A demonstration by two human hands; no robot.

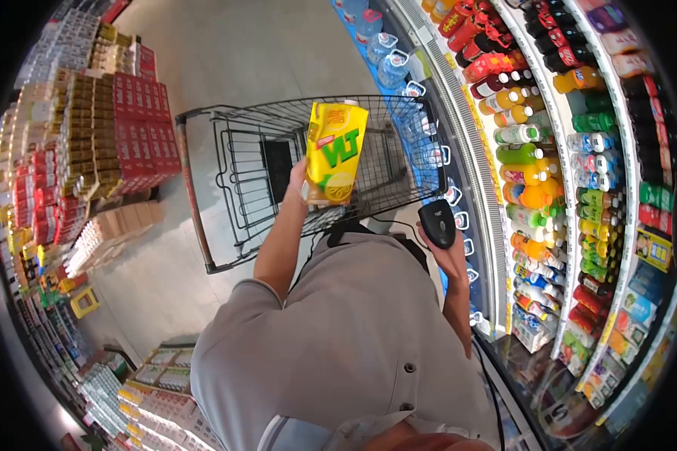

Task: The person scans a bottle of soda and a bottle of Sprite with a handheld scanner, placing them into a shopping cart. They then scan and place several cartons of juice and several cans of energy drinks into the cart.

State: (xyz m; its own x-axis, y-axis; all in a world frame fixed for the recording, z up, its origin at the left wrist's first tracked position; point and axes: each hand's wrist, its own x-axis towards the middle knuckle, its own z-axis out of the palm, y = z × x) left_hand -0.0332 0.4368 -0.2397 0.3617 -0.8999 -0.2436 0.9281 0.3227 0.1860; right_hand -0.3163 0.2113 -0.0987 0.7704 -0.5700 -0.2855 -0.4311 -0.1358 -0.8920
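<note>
My left hand (299,180) is closed around the side of a yellow drink carton (340,177) with green "VLT" lettering, a lemon picture and a white cap. The carton is raised over a black wire shopping cart (237,161), its large printed side toward me. In my right hand (451,259) is a black handheld barcode scanner (437,224), held near my waist on the right. The fingers of this hand are partly hidden behind the scanner. A dark cord runs close to my waist.
Drink shelves (496,150) with bottles in many colours rise along my right. Large water bottles (392,70) line their base. On the left stand stacked red boxes (139,124) and other packed goods. Grey floor (241,45) shows around the cart, and a yellow stool-like item (85,301) sits at left.
</note>
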